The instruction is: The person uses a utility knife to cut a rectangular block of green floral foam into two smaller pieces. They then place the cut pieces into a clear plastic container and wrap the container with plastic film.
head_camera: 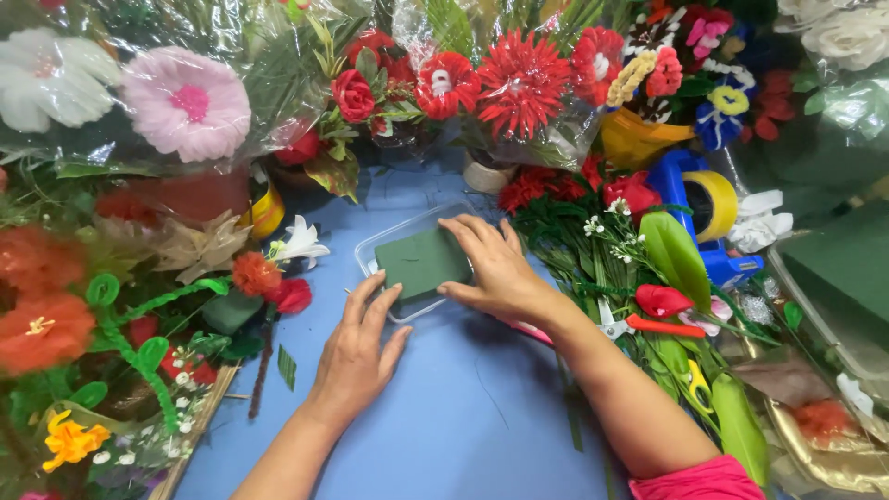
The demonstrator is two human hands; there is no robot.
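A dark green foam block (423,262) lies in a shallow clear plastic tray (389,233) on a blue table (463,417). My left hand (359,350) rests flat at the tray's near left corner, fingers spread and touching its edge. My right hand (495,268) lies on the block's right side, fingers stretched along its top and edge. Neither hand grips anything.
Artificial flowers ring the table: pink and white daisies (185,102) at the back left, red blooms (523,83) behind, orange ones (42,329) on the left. Green stems, scissors with red handles (662,326) and a blue tape dispenser (704,208) lie to the right.
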